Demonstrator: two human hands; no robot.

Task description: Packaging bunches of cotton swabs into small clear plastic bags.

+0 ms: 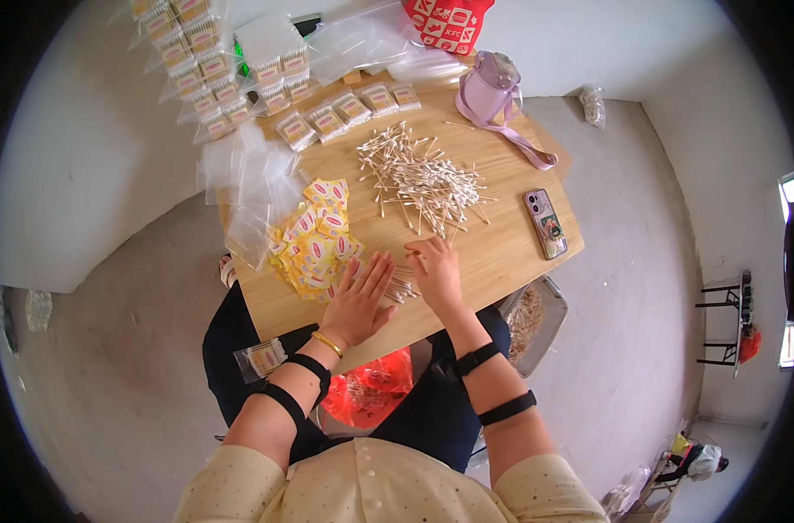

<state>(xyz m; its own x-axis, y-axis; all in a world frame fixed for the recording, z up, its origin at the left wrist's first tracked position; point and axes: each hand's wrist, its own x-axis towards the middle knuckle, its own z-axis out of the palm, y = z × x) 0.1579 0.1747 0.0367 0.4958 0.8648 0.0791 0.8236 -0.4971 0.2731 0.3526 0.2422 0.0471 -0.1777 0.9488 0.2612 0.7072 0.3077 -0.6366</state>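
My left hand [360, 301] lies flat with its fingers stretched out, beside and partly over a small row of cotton swabs [402, 288] on the wooden table. My right hand [435, 272] has its fingers curled in a pinch at the near edge of a large loose heap of cotton swabs [427, 179]. What those fingertips hold, if anything, is too small to make out. Left of my left hand, a pile of yellow and white printed cards [316, 244] spreads over the table. Clear plastic bags [255, 179] lie behind the cards at the table's left edge.
Packed swab bags [351, 109] line the far edge, with taller stacks [196, 65] at far left. A lilac bottle [491, 87] and a phone [546, 225] stand and lie at right. One packet [264, 357] rests on my lap. Below are a red bag [371, 388] and a tray [549, 322].
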